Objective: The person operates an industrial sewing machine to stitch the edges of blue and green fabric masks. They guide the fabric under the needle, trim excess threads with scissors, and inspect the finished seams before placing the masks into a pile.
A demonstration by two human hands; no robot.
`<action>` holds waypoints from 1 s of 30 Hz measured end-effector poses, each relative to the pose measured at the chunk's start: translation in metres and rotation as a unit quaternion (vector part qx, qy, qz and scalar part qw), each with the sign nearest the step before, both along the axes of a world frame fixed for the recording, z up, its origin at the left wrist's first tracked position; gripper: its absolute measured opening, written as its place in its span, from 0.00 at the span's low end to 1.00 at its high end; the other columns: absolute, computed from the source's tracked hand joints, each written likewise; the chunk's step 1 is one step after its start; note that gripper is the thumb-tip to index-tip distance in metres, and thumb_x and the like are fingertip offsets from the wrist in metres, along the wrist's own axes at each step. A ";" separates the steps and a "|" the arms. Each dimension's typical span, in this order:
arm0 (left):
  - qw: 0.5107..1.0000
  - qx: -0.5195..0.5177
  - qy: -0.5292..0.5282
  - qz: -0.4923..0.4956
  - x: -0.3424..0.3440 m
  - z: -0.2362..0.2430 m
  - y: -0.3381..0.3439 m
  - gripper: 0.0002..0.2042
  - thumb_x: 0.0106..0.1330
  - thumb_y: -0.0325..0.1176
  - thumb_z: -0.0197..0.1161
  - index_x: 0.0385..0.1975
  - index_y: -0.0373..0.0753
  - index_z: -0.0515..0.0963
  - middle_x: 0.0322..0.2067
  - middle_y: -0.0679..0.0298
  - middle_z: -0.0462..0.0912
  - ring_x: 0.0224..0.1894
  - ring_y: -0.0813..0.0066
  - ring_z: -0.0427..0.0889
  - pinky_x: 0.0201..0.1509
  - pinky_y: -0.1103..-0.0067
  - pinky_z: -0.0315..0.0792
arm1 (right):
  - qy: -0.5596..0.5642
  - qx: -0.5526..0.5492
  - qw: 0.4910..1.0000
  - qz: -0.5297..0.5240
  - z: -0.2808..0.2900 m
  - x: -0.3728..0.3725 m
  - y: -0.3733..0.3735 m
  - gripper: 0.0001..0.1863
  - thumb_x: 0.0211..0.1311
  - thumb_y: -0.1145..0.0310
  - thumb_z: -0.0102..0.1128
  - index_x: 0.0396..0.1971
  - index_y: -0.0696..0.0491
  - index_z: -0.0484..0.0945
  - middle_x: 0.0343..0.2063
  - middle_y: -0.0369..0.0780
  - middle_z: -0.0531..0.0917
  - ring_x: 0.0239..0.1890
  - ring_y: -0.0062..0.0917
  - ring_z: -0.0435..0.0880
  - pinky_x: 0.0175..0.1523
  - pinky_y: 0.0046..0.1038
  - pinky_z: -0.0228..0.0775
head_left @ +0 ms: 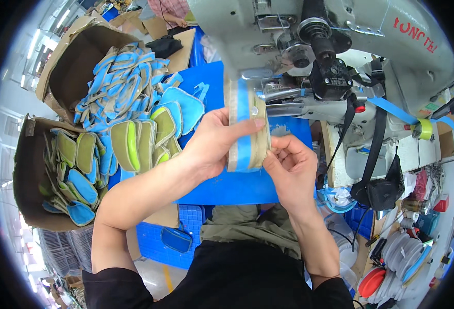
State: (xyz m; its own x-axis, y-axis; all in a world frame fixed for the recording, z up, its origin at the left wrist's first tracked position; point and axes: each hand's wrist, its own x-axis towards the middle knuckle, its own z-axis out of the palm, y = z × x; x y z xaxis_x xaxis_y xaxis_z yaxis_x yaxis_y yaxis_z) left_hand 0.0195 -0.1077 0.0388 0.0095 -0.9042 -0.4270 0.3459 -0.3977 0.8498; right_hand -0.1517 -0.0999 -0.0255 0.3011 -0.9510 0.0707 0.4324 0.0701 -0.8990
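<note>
In front of the sewing machine (314,77) I hold up a tan fabric band (243,152) with a blue stripe down it. A small pale metal piece, perhaps a zipper pull, shows near its upper right edge. My left hand (209,141) is closed on the band from the left, thumb lying across its face and fingers hidden behind. At the lower right corner my right hand (294,167) pinches the edge between thumb and fingers. The band's upper end is close beside the machine's metal arm (286,108).
Left of the blue work surface (222,188) stand cardboard boxes, one with a heap of blue-and-tan strips (126,77), another with padded olive and blue pieces (85,188). More olive pieces (144,139) lie nearby. Blue tape (392,108) and black straps (374,154) hang at right.
</note>
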 end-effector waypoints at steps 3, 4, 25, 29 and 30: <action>1.000 -0.003 0.001 -0.009 0.002 -0.001 -0.001 0.14 0.65 0.32 0.74 0.45 0.34 0.81 0.37 0.60 0.87 0.35 0.75 0.87 0.38 0.73 0.84 | 0.005 -0.008 1.000 -0.002 -0.002 0.001 0.000 0.09 0.62 0.84 0.65 0.42 0.62 0.83 0.36 0.35 0.87 0.37 0.13 0.82 0.45 0.20 0.75; 1.000 -0.008 0.004 -0.014 0.003 -0.002 -0.001 0.14 0.65 0.32 0.74 0.45 0.34 0.81 0.37 0.60 0.87 0.35 0.75 0.87 0.38 0.73 0.84 | 0.007 -0.010 1.000 -0.003 -0.003 0.001 0.000 0.09 0.62 0.84 0.65 0.42 0.62 0.83 0.36 0.35 0.87 0.37 0.13 0.82 0.45 0.20 0.75; 0.999 -0.016 0.031 -0.019 0.008 -0.005 -0.011 0.14 0.64 0.30 0.74 0.46 0.34 0.80 0.40 0.60 0.87 0.38 0.74 0.88 0.41 0.74 0.84 | 0.076 -0.068 0.994 -0.042 0.004 0.009 -0.021 0.10 0.60 0.78 0.70 0.41 0.61 0.85 0.33 0.35 0.87 0.36 0.14 0.82 0.45 0.22 0.75; 1.000 -0.006 0.017 -0.010 0.005 -0.001 -0.011 0.14 0.64 0.29 0.74 0.46 0.34 0.80 0.40 0.60 0.87 0.37 0.73 0.88 0.40 0.74 0.84 | 0.071 -0.059 0.995 -0.045 -0.001 0.009 -0.019 0.10 0.59 0.79 0.68 0.42 0.62 0.85 0.33 0.35 0.87 0.37 0.15 0.82 0.47 0.22 0.75; 1.000 -0.007 0.011 -0.011 0.006 -0.002 -0.011 0.14 0.64 0.29 0.74 0.46 0.34 0.80 0.40 0.60 0.87 0.37 0.72 0.88 0.40 0.74 0.84 | 0.071 -0.061 0.995 -0.044 0.000 0.009 -0.018 0.10 0.59 0.79 0.67 0.42 0.62 0.85 0.33 0.35 0.87 0.37 0.15 0.82 0.47 0.22 0.75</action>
State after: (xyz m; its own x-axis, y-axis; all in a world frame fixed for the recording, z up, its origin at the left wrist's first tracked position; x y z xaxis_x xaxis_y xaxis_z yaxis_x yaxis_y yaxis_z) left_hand 0.0253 -0.1189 0.0371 -0.0203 -0.9098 -0.4145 0.3565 -0.3939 0.8472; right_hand -0.1430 -0.1181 -0.0258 0.2328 -0.9611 0.1488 0.2998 -0.0746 -0.9511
